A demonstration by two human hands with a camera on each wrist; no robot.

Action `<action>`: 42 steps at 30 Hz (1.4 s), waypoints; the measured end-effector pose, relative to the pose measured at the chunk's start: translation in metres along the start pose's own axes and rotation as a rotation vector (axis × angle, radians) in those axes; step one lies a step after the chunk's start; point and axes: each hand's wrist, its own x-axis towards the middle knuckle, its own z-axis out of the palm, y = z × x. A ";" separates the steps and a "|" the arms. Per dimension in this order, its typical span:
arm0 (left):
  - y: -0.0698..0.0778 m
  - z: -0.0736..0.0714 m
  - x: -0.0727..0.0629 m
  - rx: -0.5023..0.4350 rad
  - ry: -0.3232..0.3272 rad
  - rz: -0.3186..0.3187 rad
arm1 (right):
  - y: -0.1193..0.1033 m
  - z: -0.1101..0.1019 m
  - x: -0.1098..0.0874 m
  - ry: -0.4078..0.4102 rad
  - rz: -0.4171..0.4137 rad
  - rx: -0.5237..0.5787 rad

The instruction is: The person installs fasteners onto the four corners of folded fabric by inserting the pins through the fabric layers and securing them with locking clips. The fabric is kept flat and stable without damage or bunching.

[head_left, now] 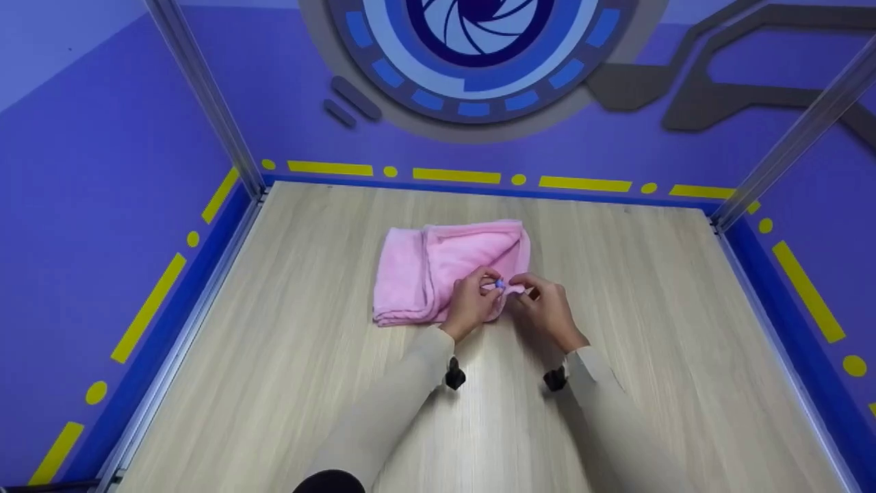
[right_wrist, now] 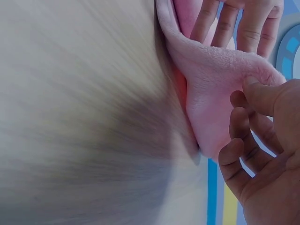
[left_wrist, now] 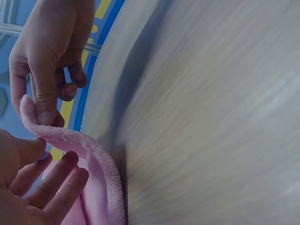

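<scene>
A folded pink plush towel lies on the wooden table, its near right corner lifted. My left hand is over the towel's right part, pinching a small light-blue object between thumb and index finger. In the left wrist view most of this blue object is hidden by the fingertips, right at the towel's raised edge; its kind I cannot tell. To the right, my right hand pinches the raised corner between thumb and index finger. The right wrist view has the thumb pressed on the plush edge, the other fingers curled loosely below.
The wooden table reaches around the towel on all sides. Blue-purple panels with yellow marks stand along its left, back and right, with metal posts at the back corners. A black round thing shows at the bottom edge.
</scene>
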 end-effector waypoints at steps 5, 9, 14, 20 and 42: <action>0.001 0.000 0.001 0.017 0.006 0.043 | 0.000 -0.001 0.000 0.007 0.003 0.003; 0.002 0.000 0.001 0.057 -0.006 0.046 | 0.001 -0.001 -0.001 0.018 -0.002 -0.002; 0.002 0.003 0.000 0.116 -0.021 0.041 | 0.003 0.001 -0.002 0.032 -0.025 -0.008; 0.001 0.006 -0.002 0.113 -0.048 0.047 | 0.005 0.001 -0.003 0.012 -0.054 -0.041; 0.000 -0.030 -0.009 -0.026 0.042 0.095 | 0.017 -0.019 -0.011 -0.250 0.120 -0.070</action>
